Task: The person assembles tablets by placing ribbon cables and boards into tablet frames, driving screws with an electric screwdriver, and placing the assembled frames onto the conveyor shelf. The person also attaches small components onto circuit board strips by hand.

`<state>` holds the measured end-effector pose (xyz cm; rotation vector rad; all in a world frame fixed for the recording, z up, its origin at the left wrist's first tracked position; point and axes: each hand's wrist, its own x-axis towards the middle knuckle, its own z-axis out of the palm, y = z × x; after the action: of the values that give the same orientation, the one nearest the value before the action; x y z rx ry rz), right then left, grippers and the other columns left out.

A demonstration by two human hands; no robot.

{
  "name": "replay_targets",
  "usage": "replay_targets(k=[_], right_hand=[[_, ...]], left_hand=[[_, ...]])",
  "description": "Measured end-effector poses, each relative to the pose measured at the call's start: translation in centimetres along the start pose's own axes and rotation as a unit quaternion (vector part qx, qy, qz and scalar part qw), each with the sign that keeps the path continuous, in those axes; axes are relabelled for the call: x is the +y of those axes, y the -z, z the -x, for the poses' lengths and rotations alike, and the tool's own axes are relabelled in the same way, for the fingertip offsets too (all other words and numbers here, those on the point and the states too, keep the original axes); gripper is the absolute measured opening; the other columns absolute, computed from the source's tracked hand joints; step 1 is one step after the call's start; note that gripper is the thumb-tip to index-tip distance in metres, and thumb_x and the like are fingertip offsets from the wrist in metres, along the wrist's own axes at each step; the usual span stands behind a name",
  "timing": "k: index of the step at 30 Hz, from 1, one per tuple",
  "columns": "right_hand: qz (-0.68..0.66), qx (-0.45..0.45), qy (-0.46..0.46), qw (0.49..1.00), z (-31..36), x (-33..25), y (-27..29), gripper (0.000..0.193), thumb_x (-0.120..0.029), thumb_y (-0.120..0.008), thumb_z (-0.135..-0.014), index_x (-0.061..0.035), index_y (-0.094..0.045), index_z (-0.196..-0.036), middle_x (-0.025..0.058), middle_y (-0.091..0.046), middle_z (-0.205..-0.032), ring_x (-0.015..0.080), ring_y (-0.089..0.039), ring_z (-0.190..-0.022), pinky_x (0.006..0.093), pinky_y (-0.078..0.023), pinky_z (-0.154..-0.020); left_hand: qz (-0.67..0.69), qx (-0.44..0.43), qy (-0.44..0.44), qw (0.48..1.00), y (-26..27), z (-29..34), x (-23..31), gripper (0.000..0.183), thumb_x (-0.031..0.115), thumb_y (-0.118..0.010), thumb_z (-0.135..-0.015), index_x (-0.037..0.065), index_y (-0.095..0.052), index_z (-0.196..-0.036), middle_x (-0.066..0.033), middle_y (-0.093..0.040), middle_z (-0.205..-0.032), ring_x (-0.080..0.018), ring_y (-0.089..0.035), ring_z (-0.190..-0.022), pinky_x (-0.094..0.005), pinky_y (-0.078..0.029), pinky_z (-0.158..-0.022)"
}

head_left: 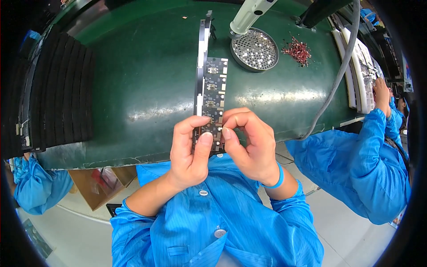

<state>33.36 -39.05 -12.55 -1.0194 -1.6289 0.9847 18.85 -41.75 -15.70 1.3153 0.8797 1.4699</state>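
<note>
A long black circuit board strip (216,95) with small metal and white parts runs away from me over the green table. My left hand (189,151) is closed on its near end, thumb on top and fingers at the left edge. At the strip's right edge, my right hand (252,144) has thumb and index finger pinched together close to the board. Whatever is between those fingertips is too small to make out. Along the board's left side stands a narrow black and white strip (200,84), reaching farther back than the board.
A round perforated dish (255,50) of small pale pieces sits under a light green tube (249,17). Right of it lies a pile of tiny red pieces (298,51). A grey cable (334,86) hangs across the right; black trays (62,89) stand left. Co-workers' blue sleeves (371,147) flank me.
</note>
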Motion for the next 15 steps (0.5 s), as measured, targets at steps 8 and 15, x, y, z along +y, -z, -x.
replay_targets(k=[8,15], right_hand=[[0.018,0.003,0.014,1.0,-0.12,0.0,0.04,0.017,0.007,-0.062,-0.075,0.0002,-0.054,-0.088,0.0137,-0.062,-0.088,0.0266,-0.063,-0.074,0.0325,-0.051,-0.064],[0.099,-0.014,0.092,0.991,-0.41,0.15,0.31,0.018,0.007,-0.063,-0.074,0.0006,-0.053,-0.088,0.0153,-0.061,-0.088,0.0295,-0.063,-0.073,0.0341,-0.051,-0.061]], left_hand=[[0.001,0.007,-0.005,1.0,-0.09,-0.01,-0.02,0.03,0.002,-0.045,-0.096,-0.001,-0.038,-0.125,-0.0103,-0.057,-0.105,-0.0103,-0.056,-0.089,-0.024,-0.046,-0.08],[-0.101,-0.014,-0.044,0.994,0.36,-0.02,-0.17,0.029,-0.001,-0.048,-0.094,0.0,-0.043,-0.123,-0.0112,-0.057,-0.103,-0.011,-0.057,-0.083,-0.0239,-0.048,-0.07]])
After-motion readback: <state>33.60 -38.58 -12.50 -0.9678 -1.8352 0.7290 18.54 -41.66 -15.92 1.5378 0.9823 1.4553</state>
